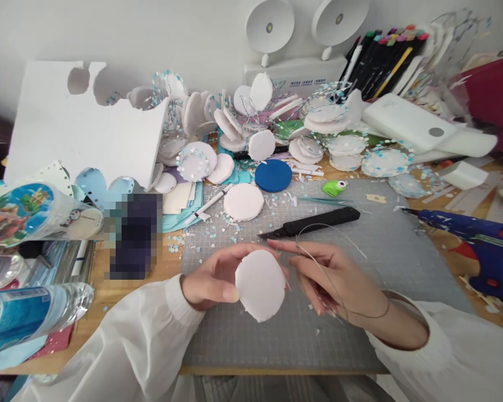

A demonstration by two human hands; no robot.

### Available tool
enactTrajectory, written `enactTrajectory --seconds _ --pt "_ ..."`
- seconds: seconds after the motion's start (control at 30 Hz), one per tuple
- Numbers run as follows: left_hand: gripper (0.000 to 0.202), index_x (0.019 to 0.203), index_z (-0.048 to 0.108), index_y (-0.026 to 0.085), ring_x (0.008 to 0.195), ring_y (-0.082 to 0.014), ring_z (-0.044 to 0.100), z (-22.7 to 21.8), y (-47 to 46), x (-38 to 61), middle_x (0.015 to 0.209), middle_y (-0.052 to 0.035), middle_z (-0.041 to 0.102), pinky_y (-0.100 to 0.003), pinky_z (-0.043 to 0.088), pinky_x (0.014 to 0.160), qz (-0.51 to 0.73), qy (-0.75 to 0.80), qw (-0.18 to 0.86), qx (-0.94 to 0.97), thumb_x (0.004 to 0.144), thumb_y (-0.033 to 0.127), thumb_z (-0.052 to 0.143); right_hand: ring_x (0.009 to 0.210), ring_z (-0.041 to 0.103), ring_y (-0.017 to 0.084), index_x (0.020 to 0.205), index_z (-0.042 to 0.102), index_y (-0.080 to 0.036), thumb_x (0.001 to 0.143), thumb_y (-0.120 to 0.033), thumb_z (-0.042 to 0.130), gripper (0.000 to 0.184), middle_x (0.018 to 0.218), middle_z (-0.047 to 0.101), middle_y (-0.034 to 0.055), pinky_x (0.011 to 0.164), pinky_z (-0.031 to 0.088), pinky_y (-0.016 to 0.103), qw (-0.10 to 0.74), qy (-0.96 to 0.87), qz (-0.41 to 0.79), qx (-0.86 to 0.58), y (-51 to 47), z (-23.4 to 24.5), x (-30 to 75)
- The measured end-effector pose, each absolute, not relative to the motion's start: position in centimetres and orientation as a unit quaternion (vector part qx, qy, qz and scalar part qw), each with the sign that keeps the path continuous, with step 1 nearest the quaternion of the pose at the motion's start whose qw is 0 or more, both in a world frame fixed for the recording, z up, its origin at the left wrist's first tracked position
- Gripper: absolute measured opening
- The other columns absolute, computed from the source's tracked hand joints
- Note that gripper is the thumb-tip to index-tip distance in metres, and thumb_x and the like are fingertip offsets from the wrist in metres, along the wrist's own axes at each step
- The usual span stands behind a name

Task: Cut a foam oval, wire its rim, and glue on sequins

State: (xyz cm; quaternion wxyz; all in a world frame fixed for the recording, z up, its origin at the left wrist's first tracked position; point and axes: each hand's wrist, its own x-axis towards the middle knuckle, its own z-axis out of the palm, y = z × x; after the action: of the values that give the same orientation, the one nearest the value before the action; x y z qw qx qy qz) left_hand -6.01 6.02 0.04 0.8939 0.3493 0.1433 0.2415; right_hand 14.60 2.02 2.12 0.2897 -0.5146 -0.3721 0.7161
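1. A white, roughly round, foam-like disc point(260, 286) is held above the near part of a grey, gridded cutting mat point(293, 349), its broad face turned to the camera.
2. The disc is grasped at its left edge by the bare left hand point(218, 276), thumb in front and fingers behind; most of the face is thereby left uncovered, seemingly for a clear view.
3. Just to the right, the bare right hand point(339, 279) is held half curled, index finger extended left. A thin, pale, metallic-looking wire point(362, 252) is looped across it; whether the wire is pinched cannot be told.
4. Beyond the hands, a long black utility knife point(318, 223) is laid on the mat, tip leftward, presumably for easy reach.
5. At the right, a blue glue gun point(482, 240) is rested with its nozzle toward the mat.
6. At the far left, a white, cut-out sheet point(79, 123) is stood, apparently to save working space.
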Motion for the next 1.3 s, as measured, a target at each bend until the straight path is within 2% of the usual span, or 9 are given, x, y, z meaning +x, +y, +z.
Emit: enactTrajectory --seconds 0.2,0.57,0.8,0.93,1.1,1.2,1.3 --pt "0.062 0.119 0.062 0.014 0.092 -0.0342 0.067 0.1 6.0 -6.0 0.107 -0.0185 0.069 -0.040 0.051 0.075 0.227 0.136 0.899 0.348 0.066 0.042 0.073 0.026 0.032 0.004 0.129 0.057 -0.015 0.089 -0.037 0.050 0.046 0.034 0.047 -0.0070 0.029 0.023 0.013 0.295 -0.355 0.742 -0.487 1.6 1.5 14.7" --pt "0.064 0.120 0.061 0.014 0.100 -0.0361 0.065 -0.1 6.0 -5.8 0.110 -0.0180 0.068 -0.038 0.050 0.076 0.217 0.130 0.904 0.344 0.064 0.041 0.075 0.026 0.033 0.005 0.133 0.052 -0.015 0.090 -0.039 0.049 0.050 0.034 0.045 -0.0087 0.031 0.026 0.014 0.316 -0.356 0.731 -0.489 1.3 1.2 13.8" --pt "0.062 0.117 0.063 0.013 0.093 -0.0340 0.068 0.2 6.1 -5.7 0.106 -0.0173 0.070 -0.037 0.050 0.075 0.201 0.135 0.905 0.348 0.063 0.041 0.075 0.028 0.032 0.004 0.132 0.054 -0.016 0.089 -0.045 0.049 0.052 0.036 0.045 -0.0088 0.033 0.029 0.016 0.324 -0.360 0.714 -0.505 1.2 1.2 13.6" --pt "0.063 0.119 0.063 0.014 0.095 -0.0352 0.067 0.0 6.0 -5.8 0.109 -0.0179 0.069 -0.038 0.050 0.076 0.204 0.142 0.906 0.343 0.063 0.042 0.075 0.030 0.033 0.005 0.132 0.053 -0.016 0.087 -0.046 0.052 0.054 0.034 0.043 -0.0094 0.036 0.031 0.016 0.349 -0.323 0.731 -0.489 1.1 1.3 13.5" --pt "0.064 0.120 0.062 0.014 0.096 -0.0354 0.067 -0.1 6.0 -5.8 0.109 -0.0181 0.069 -0.039 0.050 0.077 0.208 0.142 0.906 0.341 0.063 0.041 0.075 0.029 0.031 0.004 0.130 0.055 -0.015 0.086 -0.045 0.056 0.053 0.032 0.042 -0.0098 0.036 0.027 0.016 0.380 -0.291 0.743 -0.467 1.1 1.5 13.4" --pt "0.064 0.119 0.063 0.014 0.093 -0.0353 0.067 0.0 6.0 -5.9 0.107 -0.0176 0.070 -0.039 0.050 0.076 0.209 0.148 0.905 0.340 0.062 0.040 0.075 0.027 0.025 0.002 0.128 0.056 -0.017 0.087 -0.043 0.056 0.049 0.031 0.041 -0.0107 0.037 0.024 0.015 0.395 -0.287 0.755 -0.438 1.0 1.3 13.4" --pt "0.063 0.119 0.063 0.015 0.093 -0.0344 0.067 0.0 6.0 -5.8 0.107 -0.0170 0.070 -0.038 0.050 0.074 0.210 0.139 0.907 0.337 0.063 0.040 0.075 0.028 0.025 0.002 0.127 0.057 -0.017 0.088 -0.042 0.056 0.047 0.031 0.040 -0.0111 0.038 0.026 0.016 0.400 -0.290 0.750 -0.439 1.0 1.1 13.4"
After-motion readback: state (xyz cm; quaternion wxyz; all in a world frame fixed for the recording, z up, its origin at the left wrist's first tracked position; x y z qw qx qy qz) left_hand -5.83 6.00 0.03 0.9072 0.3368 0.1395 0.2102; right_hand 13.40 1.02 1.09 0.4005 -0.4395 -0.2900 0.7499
